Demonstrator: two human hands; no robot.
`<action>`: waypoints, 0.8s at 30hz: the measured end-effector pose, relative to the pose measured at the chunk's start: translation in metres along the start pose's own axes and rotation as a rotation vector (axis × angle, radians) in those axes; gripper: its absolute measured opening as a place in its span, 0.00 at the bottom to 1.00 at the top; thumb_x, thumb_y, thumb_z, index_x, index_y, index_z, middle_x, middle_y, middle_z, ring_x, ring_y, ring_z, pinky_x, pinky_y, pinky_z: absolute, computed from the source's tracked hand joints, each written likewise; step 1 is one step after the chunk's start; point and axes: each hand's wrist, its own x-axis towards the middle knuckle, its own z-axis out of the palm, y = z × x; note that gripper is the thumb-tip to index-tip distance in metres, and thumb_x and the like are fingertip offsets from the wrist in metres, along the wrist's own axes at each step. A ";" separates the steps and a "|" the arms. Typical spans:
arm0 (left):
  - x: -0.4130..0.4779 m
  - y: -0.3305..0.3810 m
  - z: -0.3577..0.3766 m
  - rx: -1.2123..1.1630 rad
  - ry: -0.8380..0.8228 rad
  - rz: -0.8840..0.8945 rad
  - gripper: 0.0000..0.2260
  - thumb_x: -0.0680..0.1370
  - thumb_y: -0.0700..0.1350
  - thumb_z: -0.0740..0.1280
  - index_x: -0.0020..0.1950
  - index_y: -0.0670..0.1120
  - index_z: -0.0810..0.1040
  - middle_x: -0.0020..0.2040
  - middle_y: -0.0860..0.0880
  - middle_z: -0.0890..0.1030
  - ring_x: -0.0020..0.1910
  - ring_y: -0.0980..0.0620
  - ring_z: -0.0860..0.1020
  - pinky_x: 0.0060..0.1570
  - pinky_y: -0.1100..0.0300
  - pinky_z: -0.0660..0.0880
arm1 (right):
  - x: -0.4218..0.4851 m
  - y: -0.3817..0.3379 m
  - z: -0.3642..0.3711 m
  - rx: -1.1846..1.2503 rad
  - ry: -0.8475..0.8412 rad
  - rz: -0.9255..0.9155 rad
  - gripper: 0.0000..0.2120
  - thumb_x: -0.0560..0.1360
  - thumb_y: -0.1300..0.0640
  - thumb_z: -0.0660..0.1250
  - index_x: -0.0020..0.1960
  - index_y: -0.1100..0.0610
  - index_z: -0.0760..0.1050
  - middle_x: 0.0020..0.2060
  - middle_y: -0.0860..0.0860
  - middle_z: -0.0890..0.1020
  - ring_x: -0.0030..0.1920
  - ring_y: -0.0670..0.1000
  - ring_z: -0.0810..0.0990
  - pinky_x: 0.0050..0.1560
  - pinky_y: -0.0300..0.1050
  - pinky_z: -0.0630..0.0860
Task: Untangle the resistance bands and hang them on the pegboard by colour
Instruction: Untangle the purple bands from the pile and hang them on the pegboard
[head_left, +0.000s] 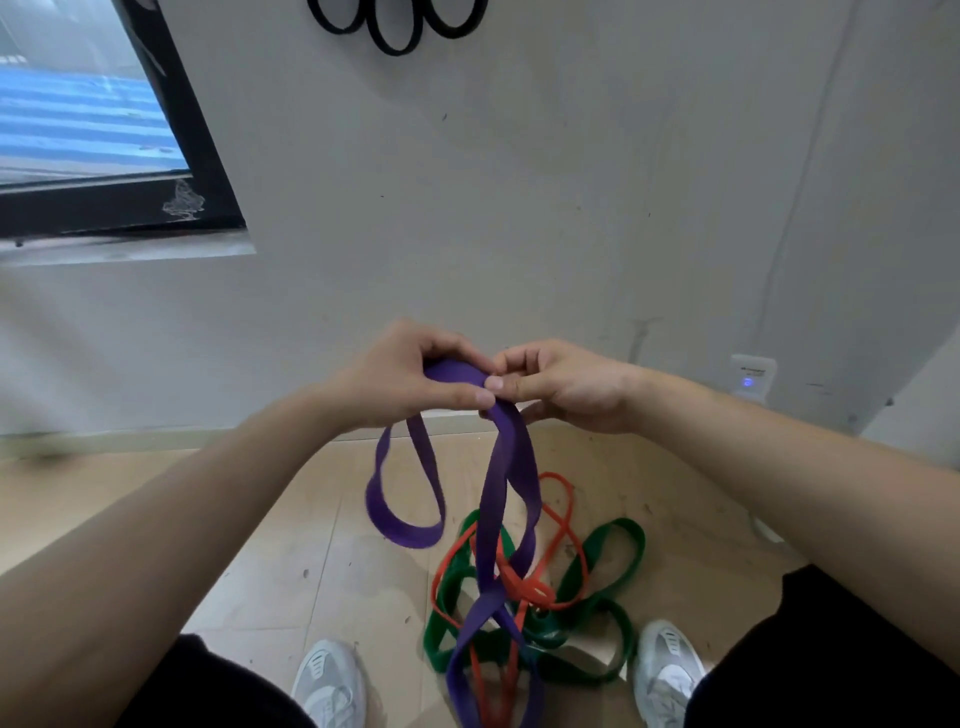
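Note:
A wide purple band (506, 467) is lifted at chest height in front of the wall. My left hand (410, 376) grips its top fold, and my right hand (561, 384) pinches the same fold right beside it. One purple loop hangs free under my left hand; the longer part drops into a tangle on the floor. There it is knotted with green bands (608, 551) and thin orange bands (558, 519) between my feet. Black bands (397, 26) hang on the wall at the top edge.
A dark-framed window (171, 119) fills the upper left. My grey shoes (327, 686) stand on the wooden floor on either side of the tangle. A white plug-in device with a blue light (750, 376) sits on the wall at right.

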 end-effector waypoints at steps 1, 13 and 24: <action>0.000 0.000 -0.001 0.003 0.020 0.017 0.13 0.71 0.43 0.78 0.54 0.45 0.85 0.46 0.48 0.87 0.46 0.54 0.85 0.48 0.65 0.78 | -0.001 -0.001 -0.001 -0.020 -0.002 -0.011 0.13 0.81 0.54 0.67 0.59 0.63 0.76 0.51 0.54 0.84 0.53 0.53 0.81 0.61 0.57 0.72; -0.004 0.003 -0.019 -0.107 0.436 0.020 0.10 0.74 0.41 0.76 0.55 0.44 0.84 0.49 0.50 0.85 0.45 0.63 0.81 0.50 0.69 0.76 | 0.005 0.043 0.000 -0.294 -0.065 0.227 0.09 0.76 0.61 0.72 0.56 0.54 0.80 0.49 0.44 0.84 0.53 0.51 0.81 0.54 0.52 0.77; -0.010 -0.022 -0.036 -0.132 0.513 -0.132 0.11 0.73 0.48 0.76 0.55 0.51 0.84 0.45 0.54 0.84 0.39 0.64 0.79 0.43 0.69 0.73 | -0.010 -0.049 -0.049 -0.137 0.362 -0.064 0.16 0.72 0.67 0.74 0.59 0.69 0.79 0.53 0.68 0.83 0.49 0.63 0.83 0.60 0.66 0.78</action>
